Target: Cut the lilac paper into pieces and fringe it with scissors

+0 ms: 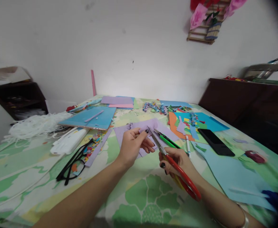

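My left hand point(134, 144) pinches a small piece of lilac paper point(144, 129) just above a larger lilac sheet point(153, 126) lying on the table. My right hand point(179, 161) is closed round the red handles of a pair of scissors point(174, 164). The metal blades point(156, 139) point up and left, and their tips reach the piece my left hand holds. A green pen point(167, 141) and a dark pen lie just behind the blades on the lilac sheet.
Black glasses point(74, 161), a white case point(68, 142) and a blue sheet point(91, 117) lie left. A black phone point(216, 142), orange and blue paper with scraps point(188, 122) lie right. The table has a green floral cloth point(148, 196). A dark cabinet point(243, 98) stands right.
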Motion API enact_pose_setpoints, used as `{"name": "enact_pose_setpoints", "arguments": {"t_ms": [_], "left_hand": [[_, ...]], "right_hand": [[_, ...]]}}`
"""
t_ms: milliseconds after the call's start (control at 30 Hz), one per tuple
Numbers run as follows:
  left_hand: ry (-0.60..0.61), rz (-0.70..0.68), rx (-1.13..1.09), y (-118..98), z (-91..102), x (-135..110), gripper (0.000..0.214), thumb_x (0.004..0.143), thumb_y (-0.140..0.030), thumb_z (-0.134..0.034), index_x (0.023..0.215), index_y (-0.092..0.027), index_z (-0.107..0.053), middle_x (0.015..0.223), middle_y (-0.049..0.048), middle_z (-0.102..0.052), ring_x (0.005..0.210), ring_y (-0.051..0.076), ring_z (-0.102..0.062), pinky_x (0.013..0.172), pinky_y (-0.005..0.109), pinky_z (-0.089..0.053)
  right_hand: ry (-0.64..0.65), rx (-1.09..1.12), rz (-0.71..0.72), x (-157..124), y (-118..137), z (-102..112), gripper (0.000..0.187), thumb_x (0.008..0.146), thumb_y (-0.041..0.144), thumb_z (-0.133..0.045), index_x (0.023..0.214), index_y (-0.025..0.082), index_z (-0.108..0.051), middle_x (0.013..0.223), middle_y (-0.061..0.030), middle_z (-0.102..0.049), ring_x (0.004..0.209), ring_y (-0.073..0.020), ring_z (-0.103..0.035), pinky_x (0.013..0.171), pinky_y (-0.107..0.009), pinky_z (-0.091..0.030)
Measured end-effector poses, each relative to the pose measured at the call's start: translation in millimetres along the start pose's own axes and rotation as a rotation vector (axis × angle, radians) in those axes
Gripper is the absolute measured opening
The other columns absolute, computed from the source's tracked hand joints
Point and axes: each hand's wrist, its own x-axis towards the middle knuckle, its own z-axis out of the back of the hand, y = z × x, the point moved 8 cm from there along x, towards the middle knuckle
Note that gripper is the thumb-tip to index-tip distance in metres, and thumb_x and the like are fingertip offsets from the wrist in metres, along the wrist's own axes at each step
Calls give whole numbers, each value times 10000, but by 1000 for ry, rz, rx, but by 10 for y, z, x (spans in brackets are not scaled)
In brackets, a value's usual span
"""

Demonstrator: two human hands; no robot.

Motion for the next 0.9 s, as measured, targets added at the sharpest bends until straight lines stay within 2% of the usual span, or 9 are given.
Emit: {"name": "enact_pose_setpoints", "arguments": {"t_ms": [433,633,767,900], "left_hand": [[6,-8,-31,3,3,1,232,776,-265,-603,594,-127,-559,494,36,-645,386,132,-612,359,176,-411],[18,-20,-50,-10,6,4,218,763,-274,-600,608,-123,-577,532,46,-661,413,144,-627,375,189,-421],[12,-9,-19,-10,5,10,203,758,-266,-605,613,-125,-584,527,40,-659,415,140,-625,381,191,-420],[-14,4,28,-1,10,4,232,764,-291,-601,601,-127,-581,508,44,-651,401,141,-615,372,198,-417]], "right_hand": [[-23,-17,-15,-10,22,15,369,683,459,-757,683,156,-547,456,61,-455,353,-62,-403,321,-150,-324],[-52,-7,-45,1,34,24,397,633,476,-783,691,158,-553,465,58,-469,362,-65,-415,318,-148,-351],[-10,17,-12,-2,74,1,422,642,524,-761,709,164,-553,474,52,-478,355,-65,-407,331,-161,-344],[31,56,0,-4,88,-18,470,611,562,-768,751,162,-564,512,29,-519,413,-94,-460,379,-188,-393]]}}
